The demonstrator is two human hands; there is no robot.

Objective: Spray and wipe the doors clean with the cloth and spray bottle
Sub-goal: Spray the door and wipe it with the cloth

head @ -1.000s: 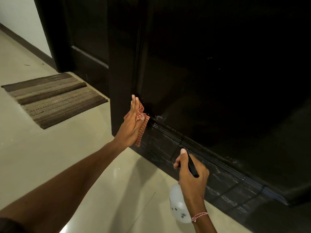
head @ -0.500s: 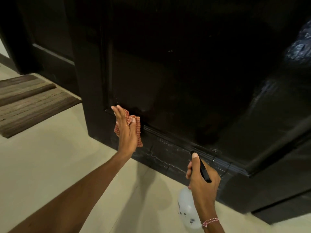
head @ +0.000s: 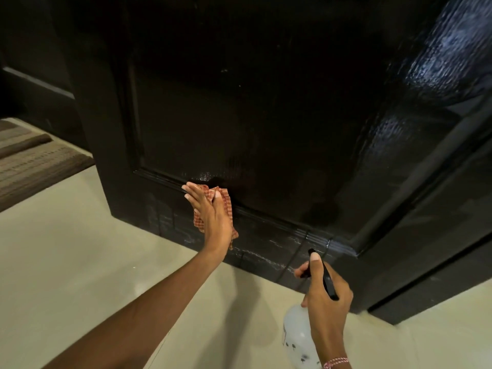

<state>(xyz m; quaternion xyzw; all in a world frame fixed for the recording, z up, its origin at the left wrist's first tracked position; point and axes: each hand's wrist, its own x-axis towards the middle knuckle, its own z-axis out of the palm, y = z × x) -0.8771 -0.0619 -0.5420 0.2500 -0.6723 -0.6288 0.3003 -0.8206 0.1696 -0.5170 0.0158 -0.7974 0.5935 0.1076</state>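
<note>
A dark glossy door (head: 266, 115) fills most of the head view. My left hand (head: 210, 214) presses a red checked cloth (head: 227, 201) flat against the moulding at the bottom of the door's recessed panel, fingers straight. Low on the right, my right hand (head: 326, 299) grips the black trigger head of a translucent white spray bottle (head: 295, 339). Its nozzle points at the door's bottom rail, where pale streaks show. A wet sheen lies just above the cloth.
Pale tiled floor (head: 80, 262) runs under the door. A brown striped doormat (head: 29, 166) lies at the left edge. Another dark door and frame (head: 32, 83) stand behind on the left. The door's edge and frame (head: 426, 235) angle away on the right.
My left hand has slid the cloth rightward along the panel moulding, away from the door's left corner. The view has shifted right and closer. My right hand keeps its hold on the bottle.
</note>
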